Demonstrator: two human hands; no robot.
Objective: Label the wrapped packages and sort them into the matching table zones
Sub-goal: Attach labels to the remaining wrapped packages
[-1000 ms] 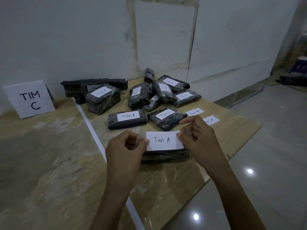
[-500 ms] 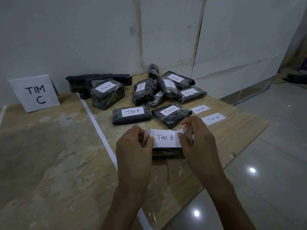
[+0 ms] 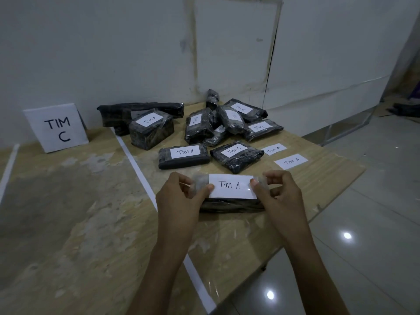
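At frame centre, a "Tim A" label (image 3: 230, 186) is pinched at its ends by the left hand (image 3: 179, 196) and right hand (image 3: 280, 192) over a wrapped package (image 3: 229, 204) on the desk (image 3: 79, 223). Beyond, labelled packages (image 3: 204, 133) lie unsorted; two loose labels (image 3: 283, 155) remain. The "TIM C" sign (image 3: 55, 127) stands upper left.

Single view, head-worn, wide-angle. Looks forward and down from above the person's forearms, across the surface (image 3: 68, 223) toward the white wall (image 3: 113, 53). Both hands sit close, centre frame; floor (image 3: 375, 223) visible off the right edge. No second view to overlap.
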